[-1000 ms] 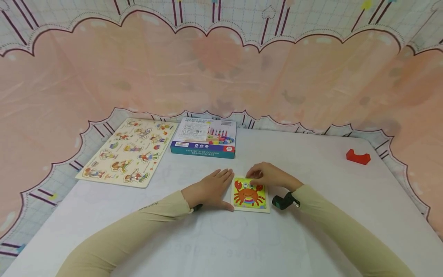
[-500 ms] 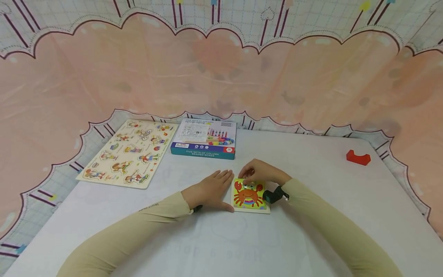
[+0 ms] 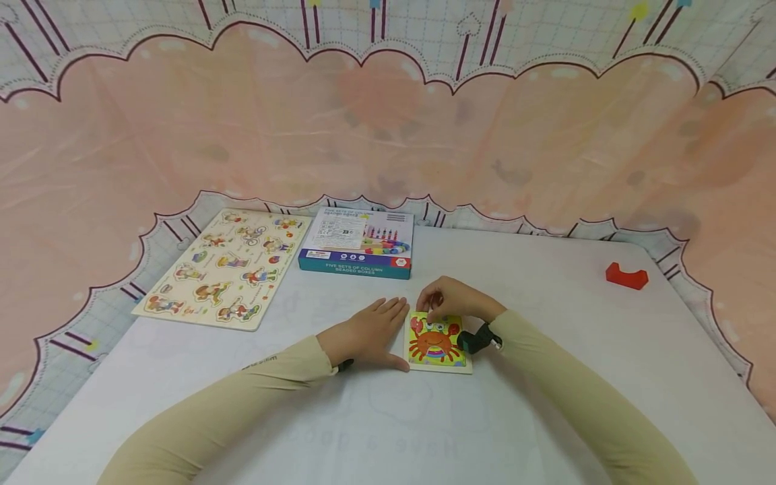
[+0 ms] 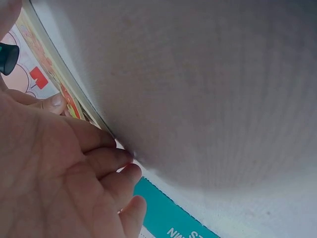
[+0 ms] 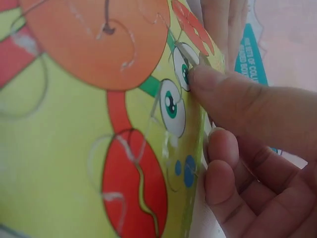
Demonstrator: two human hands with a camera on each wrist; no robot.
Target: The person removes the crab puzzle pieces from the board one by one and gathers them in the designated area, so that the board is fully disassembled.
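Observation:
A small square crab jigsaw puzzle (image 3: pixel 435 347), yellow with an orange crab, lies flat on the white table. My left hand (image 3: pixel 366 335) rests along its left side, thumb spread toward the lower corner and fingers stretched away. In the left wrist view those fingertips (image 4: pixel 126 157) are right at the puzzle's pale edge. At the top, my right hand (image 3: pixel 457 298) has its thumb (image 5: pixel 208 82) on one of the crab's eyes, with the other fingers curled beyond the puzzle's top edge. Fine cut lines between interlocking pieces show in the right wrist view.
Behind, to the left, lies a cream picture board (image 3: pixel 233 286) with printed figures. Beside it is a flat beaded-column set box (image 3: pixel 354 267) with a teal side. A red notched block (image 3: pixel 627 277) sits far right. Black wrist cameras (image 3: pixel 479 339) stick out near the puzzle.
My right hand has moved left along the puzzle's top edge, its thumb shifting from near the right claw to the eyes. It then stays nearly still. The left hand has not moved.

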